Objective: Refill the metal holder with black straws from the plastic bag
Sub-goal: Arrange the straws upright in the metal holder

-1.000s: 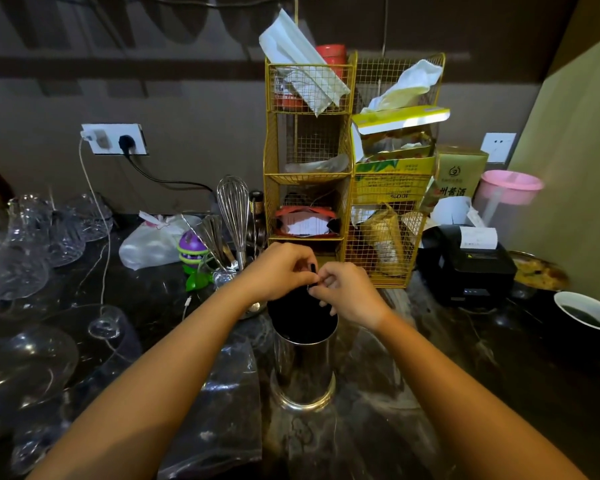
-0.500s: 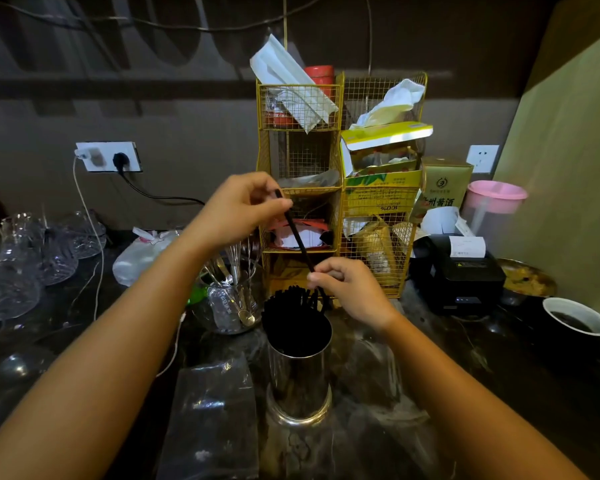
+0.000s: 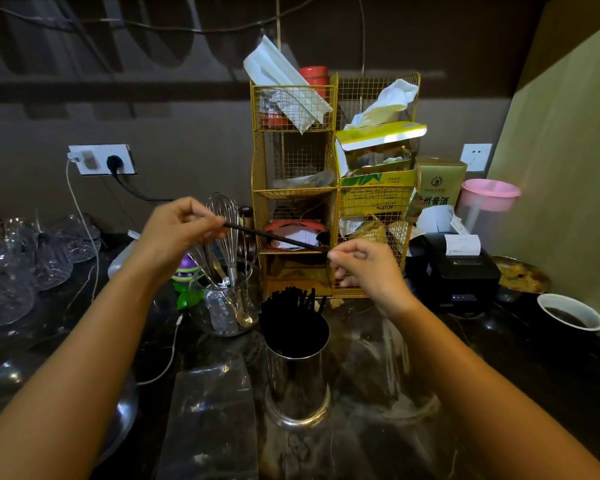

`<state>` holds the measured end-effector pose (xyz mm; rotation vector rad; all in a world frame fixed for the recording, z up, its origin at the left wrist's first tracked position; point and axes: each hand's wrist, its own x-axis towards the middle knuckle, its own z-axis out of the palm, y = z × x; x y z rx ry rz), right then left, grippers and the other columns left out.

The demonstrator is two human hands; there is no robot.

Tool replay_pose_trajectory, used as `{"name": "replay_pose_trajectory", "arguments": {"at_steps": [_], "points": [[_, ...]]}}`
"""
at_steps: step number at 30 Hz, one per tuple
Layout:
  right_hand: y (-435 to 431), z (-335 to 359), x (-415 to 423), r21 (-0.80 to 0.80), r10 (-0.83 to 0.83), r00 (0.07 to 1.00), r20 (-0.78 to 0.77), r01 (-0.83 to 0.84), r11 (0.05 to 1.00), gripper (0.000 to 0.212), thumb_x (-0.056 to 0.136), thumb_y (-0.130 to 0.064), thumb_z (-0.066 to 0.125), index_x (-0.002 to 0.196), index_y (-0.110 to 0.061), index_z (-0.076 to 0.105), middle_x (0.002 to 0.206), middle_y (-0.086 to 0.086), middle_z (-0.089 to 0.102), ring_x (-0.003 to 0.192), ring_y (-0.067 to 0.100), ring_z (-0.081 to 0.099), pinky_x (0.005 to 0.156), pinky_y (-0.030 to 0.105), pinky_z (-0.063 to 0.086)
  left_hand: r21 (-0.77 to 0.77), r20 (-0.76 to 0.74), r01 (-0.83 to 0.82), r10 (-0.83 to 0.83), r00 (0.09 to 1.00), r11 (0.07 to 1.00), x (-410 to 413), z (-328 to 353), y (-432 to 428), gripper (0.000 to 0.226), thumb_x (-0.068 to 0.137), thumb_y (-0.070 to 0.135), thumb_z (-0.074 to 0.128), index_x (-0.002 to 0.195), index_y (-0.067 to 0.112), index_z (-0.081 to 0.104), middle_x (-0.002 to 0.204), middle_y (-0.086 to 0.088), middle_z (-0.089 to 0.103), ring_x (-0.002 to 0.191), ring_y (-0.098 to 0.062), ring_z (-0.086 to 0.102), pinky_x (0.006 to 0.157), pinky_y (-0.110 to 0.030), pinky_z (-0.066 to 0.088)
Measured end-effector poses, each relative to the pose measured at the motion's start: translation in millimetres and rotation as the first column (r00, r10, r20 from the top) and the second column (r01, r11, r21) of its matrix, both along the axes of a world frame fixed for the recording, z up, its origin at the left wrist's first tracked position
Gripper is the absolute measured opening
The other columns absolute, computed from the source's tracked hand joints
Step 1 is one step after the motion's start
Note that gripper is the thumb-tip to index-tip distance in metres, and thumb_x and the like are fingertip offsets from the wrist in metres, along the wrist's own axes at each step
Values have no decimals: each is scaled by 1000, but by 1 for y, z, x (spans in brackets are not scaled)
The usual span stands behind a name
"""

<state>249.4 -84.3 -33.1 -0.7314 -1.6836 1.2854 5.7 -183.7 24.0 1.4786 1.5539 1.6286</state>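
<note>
1. Dark marbled counter (image 3: 378, 445) under you, brown wall behind, and a yellow wire rack (image 3: 293, 188) stuffed with boxes and tissues dead ahead
2. Clear glassware (image 3: 32, 258) crowds the left edge, a glass jar (image 3: 226, 306) with a whisk (image 3: 224, 216) stands just left of the holder, and a black receipt printer (image 3: 454, 268) sits off to the right
3. Your left hand (image 3: 179, 230) pinches one end of a single black straw (image 3: 278, 239), fingers curled in; your right hand (image 3: 364, 271) pinches the other end between thumb and forefinger
4. That straw lies almost level, running left to right, its right end dipped a touch, held up in front of the rack
5. The metal holder (image 3: 297, 375) stands upright on the counter, below and between your hands, with a bundle of straws (image 3: 291, 299) bunched at the far side of its mouth
6. Here's the crux: the straw's long axis is crosswise while the mouth wants it upright; your right hand is nearer, so I'd say that end drops in first
7. The plastic bag (image 3: 212, 410) lies flat just left of the holder's base; whether any straws remain inside, I can't tell
</note>
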Motion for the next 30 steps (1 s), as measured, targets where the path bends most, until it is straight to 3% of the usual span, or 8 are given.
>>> {"name": "replay_pose_trajectory", "arguments": {"at_steps": [3,7,11,15,22,24,28,30], "points": [[3,10,6,-90,-20,986,-165,5,996,12,83,-6,59,77,-16,63,73,4,65,58,3,66,53,15,54,-92,-36,13,-16,999,996,1,-15,0,18,74,-1,60,64,14,57,52,7,68,55,-1,63,54,-10,51],[8,24,10,-96,-112,964,-242,91,991,10,85,-4,56,84,-13,60,77,8,64,58,5,67,54,14,54,-186,-164,103,-135,977,977,19,-28,5,22,71,-6,63,68,16,60,65,-3,63,56,2,61,57,-8,50],[13,46,12,-61,-166,947,-276,155,986,12,87,-4,52,90,-14,59,78,4,64,59,6,64,56,15,56,-237,-422,112,-206,883,965,47,-35,20,18,71,0,67,78,17,64,69,4,60,65,-4,58,71,-20,49],[15,70,11,93,-181,961,-211,204,975,14,86,-4,54,95,-15,52,76,3,65,62,8,61,54,17,55,-236,-538,101,-217,815,966,75,-40,37,22,72,6,69,93,8,64,73,8,59,71,-5,57,69,-14,43],[7,74,2,386,-172,983,60,136,913,18,85,-7,57,81,-24,49,76,7,65,59,6,59,58,20,54,-273,-537,130,-263,801,953,97,-56,51,14,73,8,69,70,16,58,63,10,54,61,-2,51,54,-5,39],[3,65,-2,419,-164,979,118,101,903,14,83,-7,58,85,-19,51,70,-2,61,61,7,59,58,19,54,-289,-555,135,-280,783,948,97,-62,51,13,75,13,68,69,18,58,64,11,54,62,-1,50,55,-6,38],[-1,40,-5,418,-151,964,219,47,907,5,83,-8,60,87,-10,59,68,-9,56,61,9,57,66,31,54,-317,-586,129,-301,753,940,92,-70,48,6,76,17,67,73,18,62,67,14,54,67,-4,50,59,-9,35],[-2,27,-5,420,-155,954,257,35,907,7,83,-11,61,88,-6,62,69,-9,58,60,6,58,65,27,53,-309,-595,124,-294,748,943,89,-72,46,4,75,17,67,76,16,63,67,16,54,67,-2,50,60,-8,36]]}}
